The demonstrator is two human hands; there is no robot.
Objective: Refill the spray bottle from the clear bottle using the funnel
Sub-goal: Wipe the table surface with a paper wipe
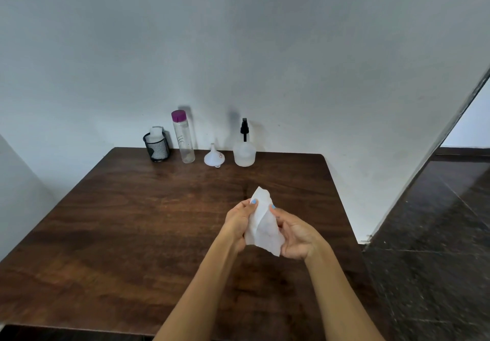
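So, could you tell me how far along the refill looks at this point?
Nothing shows pouring under way: the clear bottle is capped, the spray bottle has its pump on, and the funnel lies upside down between them. The left hand and right hand hold a white wipe. Whether refilling is done or pending, I cannot tell.

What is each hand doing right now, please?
Left hand: grips the white tissue.
Right hand: holds the same tissue from the other side.

Clear bottle [183, 137]: tall, purple cap on, upright, well beyond the fingers, far left. White funnel [214, 156]: inverted, spout up, between both bottles. Spray bottle [244, 147]: squat, translucent, black pump fitted, upright, straight beyond the fingers.
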